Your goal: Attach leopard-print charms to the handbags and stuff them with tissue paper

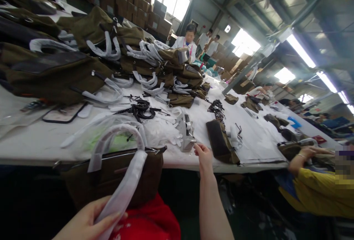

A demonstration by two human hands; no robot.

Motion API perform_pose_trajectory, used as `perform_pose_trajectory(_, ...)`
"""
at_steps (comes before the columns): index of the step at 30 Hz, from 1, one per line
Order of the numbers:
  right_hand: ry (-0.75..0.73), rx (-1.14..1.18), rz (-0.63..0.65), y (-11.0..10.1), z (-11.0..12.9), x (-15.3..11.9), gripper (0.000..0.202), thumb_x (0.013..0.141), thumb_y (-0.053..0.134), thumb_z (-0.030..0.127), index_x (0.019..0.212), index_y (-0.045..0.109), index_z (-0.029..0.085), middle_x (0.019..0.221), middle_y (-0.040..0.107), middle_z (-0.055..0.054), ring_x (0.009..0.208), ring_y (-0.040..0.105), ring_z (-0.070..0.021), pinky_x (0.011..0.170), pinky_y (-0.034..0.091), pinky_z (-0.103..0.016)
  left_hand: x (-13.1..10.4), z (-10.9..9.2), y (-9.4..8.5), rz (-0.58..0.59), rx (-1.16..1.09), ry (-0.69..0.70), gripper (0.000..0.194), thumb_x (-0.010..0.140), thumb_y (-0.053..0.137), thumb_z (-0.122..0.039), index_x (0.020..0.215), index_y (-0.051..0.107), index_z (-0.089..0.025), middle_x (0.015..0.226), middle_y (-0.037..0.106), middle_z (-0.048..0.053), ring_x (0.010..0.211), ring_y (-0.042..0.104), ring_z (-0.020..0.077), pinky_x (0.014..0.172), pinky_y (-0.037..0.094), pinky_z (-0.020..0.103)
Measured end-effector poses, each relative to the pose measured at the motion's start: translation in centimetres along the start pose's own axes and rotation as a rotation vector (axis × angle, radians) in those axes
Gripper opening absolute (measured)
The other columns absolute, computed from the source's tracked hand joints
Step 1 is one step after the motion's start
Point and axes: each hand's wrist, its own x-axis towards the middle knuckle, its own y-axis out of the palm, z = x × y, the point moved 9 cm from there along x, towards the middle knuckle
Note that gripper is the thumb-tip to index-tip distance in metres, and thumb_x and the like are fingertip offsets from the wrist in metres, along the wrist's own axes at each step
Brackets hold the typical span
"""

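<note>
A dark olive handbag (118, 175) rests upright against the table's front edge, close to my body. Its arched handle (121, 131) is wrapped in white sheeting. My left hand (96, 216) is closed around a white-wrapped strap (127, 184) that runs down from the bag's top, thumb on one side and fingers on the other. Farther right, my right hand (204, 155) is pinched at the front end of a grey tape dispenser (185, 133) on the table. Whatever lies between those fingertips is too small to make out.
Several olive bags with white-wrapped handles (149, 81) are heaped at the back left. Black cords (142, 109), clear plastic and a phone (64, 112) lie nearer. Another olive bag (221, 140) sits right of the dispenser. A co-worker in a yellow top (318, 188) works at the right.
</note>
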Motion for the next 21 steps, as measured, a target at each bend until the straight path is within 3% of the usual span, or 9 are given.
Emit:
perform_pose_trajectory(5, 0.103, -0.025, 0.035, -0.3, -2.2, -0.4, 0.043, 0.052, 0.077, 0.054, 0.064, 0.064, 0.015, 0.054, 0.064, -0.003, 0.044, 0.053, -0.0116, 0.043, 0.04, -0.023, 0.2, -0.4, 0.6, 0.1, 0.044, 0.002, 0.069, 0.065, 0.072, -0.061, 0.116, 0.06, -0.017, 0.092, 0.077, 0.011, 0.087, 0.072, 0.0302, 0.076, 0.059, 0.035)
perform_pose_trajectory(8, 0.151, -0.061, 0.083, 0.0, -2.4, -2.0, 0.041, 0.051, 0.08, 0.051, 0.064, 0.065, 0.015, 0.054, 0.063, -0.002, 0.044, 0.052, -0.011, 0.043, 0.04, -0.022, -0.2, -1.1, 0.7, 0.087, 0.036, 0.013, 0.076, 0.069, 0.071, -0.057, 0.129, 0.049, -0.015, 0.096, 0.076, 0.011, 0.091, 0.071, 0.0293, 0.079, 0.058, 0.036)
perform_pose_trajectory(11, 0.17, -0.055, 0.346, 3.6, -1.1, -6.3, 0.036, 0.06, 0.079, 0.047, 0.069, 0.067, 0.015, 0.059, 0.066, -0.002, 0.046, 0.054, -0.0103, 0.047, 0.043, -0.021, -0.4, -2.3, 0.9, 0.083, 0.051, 0.063, 0.075, 0.073, 0.07, -0.05, 0.133, 0.044, -0.012, 0.092, 0.076, 0.01, 0.088, 0.071, 0.0277, 0.08, 0.057, 0.037)
perform_pose_trajectory(13, 0.184, -0.016, 0.615, 7.3, 0.5, -10.9, 0.031, 0.068, 0.076, 0.045, 0.071, 0.067, 0.015, 0.06, 0.067, -0.002, 0.047, 0.055, -0.0098, 0.048, 0.043, -0.021, -0.5, -2.9, 1.1, 0.08, 0.067, 0.094, 0.072, 0.076, 0.068, -0.044, 0.135, 0.044, -0.011, 0.091, 0.076, 0.009, 0.086, 0.071, 0.0265, 0.081, 0.055, 0.037)
perform_pose_trajectory(16, 0.247, 0.043, 0.892, 11.7, 2.5, -17.5, 0.029, 0.073, 0.074, 0.044, 0.071, 0.067, 0.015, 0.06, 0.067, -0.001, 0.047, 0.054, -0.0097, 0.048, 0.043, -0.021, -0.7, -4.0, 1.1, 0.044, 0.103, 0.163, 0.063, 0.078, 0.067, -0.035, 0.133, 0.048, -0.011, 0.105, 0.073, 0.012, 0.093, 0.07, 0.0266, 0.087, 0.053, 0.037)
perform_pose_trajectory(19, 0.299, 0.033, 1.084, 15.0, 2.8, -21.9, 0.031, 0.074, 0.073, 0.045, 0.072, 0.067, 0.014, 0.059, 0.067, -0.001, 0.047, 0.054, -0.0093, 0.049, 0.042, -0.02, -1.1, -5.2, 0.8, -0.006, 0.15, 0.24, 0.054, 0.076, 0.068, -0.028, 0.126, 0.057, -0.012, 0.119, 0.068, 0.011, 0.108, 0.065, 0.0283, 0.098, 0.047, 0.037)
perform_pose_trajectory(21, 0.301, -0.032, 1.119, 16.2, 2.0, -23.0, 0.034, 0.074, 0.072, 0.047, 0.069, 0.067, 0.014, 0.057, 0.066, -0.002, 0.045, 0.053, -0.0092, 0.047, 0.041, -0.02, -1.3, -5.6, 0.8, -0.01, 0.146, 0.256, 0.051, 0.075, 0.067, -0.026, 0.124, 0.06, -0.013, 0.117, 0.069, 0.01, 0.11, 0.063, 0.029, 0.098, 0.047, 0.037)
